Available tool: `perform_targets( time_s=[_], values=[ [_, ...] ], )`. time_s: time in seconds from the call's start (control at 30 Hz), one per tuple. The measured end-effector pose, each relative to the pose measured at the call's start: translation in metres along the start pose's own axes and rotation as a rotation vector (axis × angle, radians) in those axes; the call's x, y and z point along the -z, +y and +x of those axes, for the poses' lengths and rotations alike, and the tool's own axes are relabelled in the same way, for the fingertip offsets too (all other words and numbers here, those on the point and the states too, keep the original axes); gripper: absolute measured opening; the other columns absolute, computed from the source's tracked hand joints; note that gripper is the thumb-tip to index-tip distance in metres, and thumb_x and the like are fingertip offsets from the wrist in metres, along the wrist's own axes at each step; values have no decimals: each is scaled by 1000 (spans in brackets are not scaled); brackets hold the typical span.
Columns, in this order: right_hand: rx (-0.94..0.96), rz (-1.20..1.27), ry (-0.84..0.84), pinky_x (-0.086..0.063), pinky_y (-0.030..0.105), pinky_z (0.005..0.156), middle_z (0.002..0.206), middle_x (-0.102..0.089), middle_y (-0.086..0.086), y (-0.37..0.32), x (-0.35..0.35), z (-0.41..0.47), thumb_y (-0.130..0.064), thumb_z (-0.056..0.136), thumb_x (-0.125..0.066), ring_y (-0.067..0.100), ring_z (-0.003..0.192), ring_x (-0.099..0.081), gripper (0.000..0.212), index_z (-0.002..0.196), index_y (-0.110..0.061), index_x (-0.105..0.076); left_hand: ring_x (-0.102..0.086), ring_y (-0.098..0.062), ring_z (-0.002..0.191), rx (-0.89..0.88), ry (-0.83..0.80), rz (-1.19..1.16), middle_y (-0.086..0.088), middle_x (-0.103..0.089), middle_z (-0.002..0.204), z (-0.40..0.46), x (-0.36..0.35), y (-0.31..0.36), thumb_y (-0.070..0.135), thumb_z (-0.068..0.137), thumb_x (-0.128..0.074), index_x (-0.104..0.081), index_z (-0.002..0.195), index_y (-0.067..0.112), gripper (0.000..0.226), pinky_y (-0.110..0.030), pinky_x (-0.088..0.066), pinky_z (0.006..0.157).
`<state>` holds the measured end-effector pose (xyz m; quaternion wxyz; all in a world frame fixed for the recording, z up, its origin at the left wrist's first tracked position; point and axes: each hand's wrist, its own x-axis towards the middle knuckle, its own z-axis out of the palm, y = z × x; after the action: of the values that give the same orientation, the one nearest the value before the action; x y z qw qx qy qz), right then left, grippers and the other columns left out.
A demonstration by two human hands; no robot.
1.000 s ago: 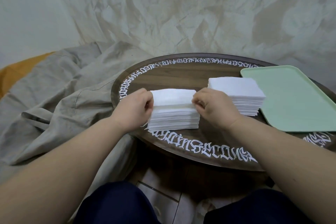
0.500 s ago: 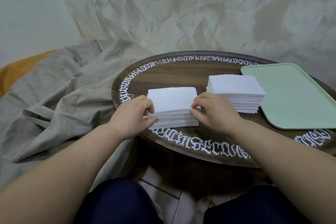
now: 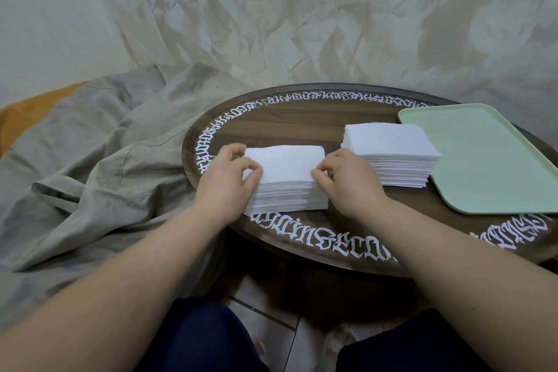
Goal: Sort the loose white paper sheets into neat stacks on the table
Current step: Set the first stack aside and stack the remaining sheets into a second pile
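— Where is the pile she works on now?

— The near paper stack (image 3: 285,181) sits on the round wooden table (image 3: 302,118), close to its front edge, exactly between the two hands. Its long side runs left to right, so each short end faces one hand.

— And the hands, how do they hold it?

— The left hand (image 3: 225,181) is at the left end, fingers curled, thumb and fingertips pinching the upper sheets at the corner. The right hand (image 3: 347,181) does the same at the right end, fingers bent and closed on the top edge. Both seem equally near; neither must reach.

— So the next move?

— I think she will square the pile or lift some sheets; the grip at both short ends suits this.

— The other pile?

— The second paper stack (image 3: 392,154) stands to the right and a little further back, apart from the first, just beside the green tray (image 3: 489,160). The right hand is nearer to it.
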<state>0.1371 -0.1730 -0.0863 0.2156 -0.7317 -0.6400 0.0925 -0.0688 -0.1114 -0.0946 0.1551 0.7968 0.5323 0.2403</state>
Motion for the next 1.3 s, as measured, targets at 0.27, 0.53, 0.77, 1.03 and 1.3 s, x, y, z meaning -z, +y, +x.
perform_targets(
  time_s=[0.27, 0.53, 0.77, 1.03, 1.3],
  values=[
    [-160, 133, -78, -41, 31, 76, 114, -56, 6, 3, -13, 9, -41, 94, -48, 23, 98, -55, 33, 120, -22, -53, -59, -20, 94, 499, -123, -322, 1, -58, 99, 12, -8, 1, 37, 78, -72, -55, 101, 15, 36, -37, -54, 82],
    [-132, 117, -167, -39, 32, 84, 129, -56, 9, 9, -20, 7, -39, 98, -42, 27, 112, -52, 46, 141, -25, -37, -62, -21, 87, 713, -347, -540, -9, -63, 99, 23, -10, -8, 39, 75, -75, -61, 96, 8, 41, -32, -53, 69],
    [-136, 136, -173, -38, 32, 84, 125, -58, 7, 11, -20, 6, -38, 98, -42, 28, 111, -53, 45, 140, -25, -37, -48, -14, 62, 754, -427, -537, -1, -56, 68, 27, -6, -2, 62, 80, -62, -58, 79, 14, 48, -23, -36, 54],
    [-133, 127, -180, -38, 32, 84, 126, -58, 8, 12, -19, 5, -39, 98, -41, 29, 112, -52, 45, 141, -25, -36, -62, -24, 86, 762, -474, -599, -5, -64, 96, 31, -7, 3, 63, 80, -59, -59, 100, 18, 49, -36, -52, 82],
    [-147, 135, -197, -38, 33, 90, 131, -56, 8, 11, -15, 2, -39, 99, -39, 28, 117, -51, 45, 141, -25, -35, -48, -13, 67, 811, -440, -667, 3, -56, 70, 29, -9, 8, 68, 75, -62, -59, 87, 23, 47, -23, -34, 55]
  ],
)
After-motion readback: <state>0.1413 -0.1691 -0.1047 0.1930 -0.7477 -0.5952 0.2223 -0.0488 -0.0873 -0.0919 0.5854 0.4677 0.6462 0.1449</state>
